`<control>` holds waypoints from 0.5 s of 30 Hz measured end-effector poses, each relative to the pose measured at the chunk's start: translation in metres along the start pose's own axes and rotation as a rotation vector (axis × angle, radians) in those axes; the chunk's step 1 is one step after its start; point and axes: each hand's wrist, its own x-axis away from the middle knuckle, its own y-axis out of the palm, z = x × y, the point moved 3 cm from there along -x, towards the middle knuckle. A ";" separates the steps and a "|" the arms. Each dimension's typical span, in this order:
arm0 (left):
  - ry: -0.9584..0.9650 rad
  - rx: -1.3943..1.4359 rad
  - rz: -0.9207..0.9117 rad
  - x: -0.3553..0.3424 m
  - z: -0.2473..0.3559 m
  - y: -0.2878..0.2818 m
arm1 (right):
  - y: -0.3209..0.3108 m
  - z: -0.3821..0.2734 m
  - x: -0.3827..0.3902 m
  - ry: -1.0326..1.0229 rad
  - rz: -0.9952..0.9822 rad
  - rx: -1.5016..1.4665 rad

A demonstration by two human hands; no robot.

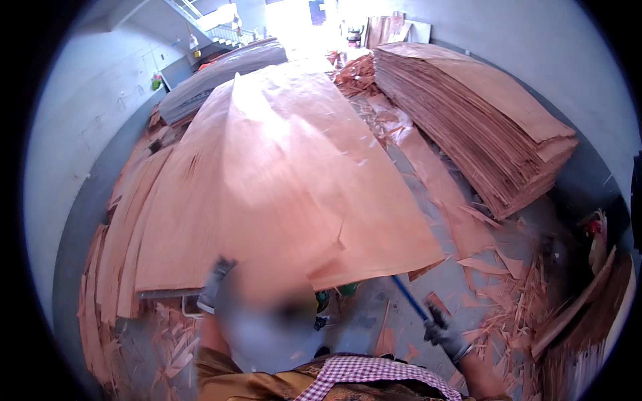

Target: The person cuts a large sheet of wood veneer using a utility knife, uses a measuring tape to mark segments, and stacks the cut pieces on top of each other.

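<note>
A large stack of thin reddish wood veneer sheets [294, 200] spreads out in front of me, its top sheet creased lengthwise and torn near the front edge. My left hand [217, 284], in a grey glove, is closed on the near edge of a veneer sheet, left of the middle. A round blurred patch hides part of that hand and the edge beside it. To the right, my gloved right hand [447, 335] is wrapped round a blue stick [408, 295]. The stick slants up and left, and its far end reaches the sheet's front edge.
A tall veneer pile [468, 127] stands at the right, and a grey-covered pile [224, 77] at the far left. Torn veneer scraps [501, 321] litter the floor on both sides. More veneer pieces [588, 314] stand at the near right. Stairs [231, 35] rise at the back.
</note>
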 end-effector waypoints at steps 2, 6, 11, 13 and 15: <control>-0.242 -0.211 -0.100 0.047 -0.069 0.080 | -0.022 -0.031 0.002 -0.072 0.071 0.030; -0.721 0.188 -0.309 0.088 -0.151 0.225 | -0.067 -0.067 -0.006 -0.092 0.053 0.009; -0.863 0.361 -0.406 0.061 -0.189 0.350 | -0.138 -0.092 -0.013 -0.064 0.054 -0.106; -0.845 0.383 -0.423 0.047 -0.194 0.389 | -0.169 -0.104 -0.019 -0.066 0.029 -0.177; -0.677 0.234 -0.583 0.023 -0.204 0.438 | -0.205 -0.117 -0.025 -0.075 0.035 -0.259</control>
